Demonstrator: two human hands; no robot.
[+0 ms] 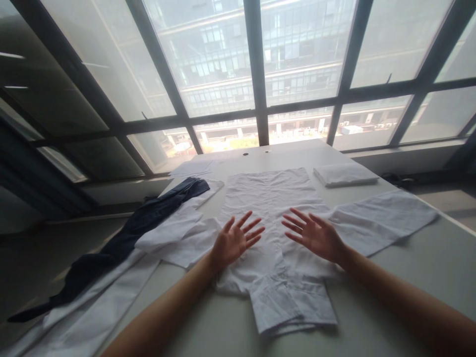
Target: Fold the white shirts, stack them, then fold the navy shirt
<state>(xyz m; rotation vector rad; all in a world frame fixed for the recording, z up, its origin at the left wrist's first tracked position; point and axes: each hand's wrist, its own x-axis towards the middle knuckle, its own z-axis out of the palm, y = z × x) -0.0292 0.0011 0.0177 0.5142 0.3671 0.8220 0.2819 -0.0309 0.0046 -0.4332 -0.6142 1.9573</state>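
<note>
Fingers spread wide, our left hand (234, 240) and right hand (316, 234) lie flat on the creased white shirt (271, 198). Its soft cotton sleeves spread out across the smooth table (409, 267).

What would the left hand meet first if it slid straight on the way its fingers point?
The left hand points up and right across the white shirt, so it would probably meet only shirt cloth first; further on lies bare table. Depth is unclear.

white shirt (271, 208), plain; dark navy garment (122, 243); white folded cloth (344, 174); pale grey table (409, 277).
</note>
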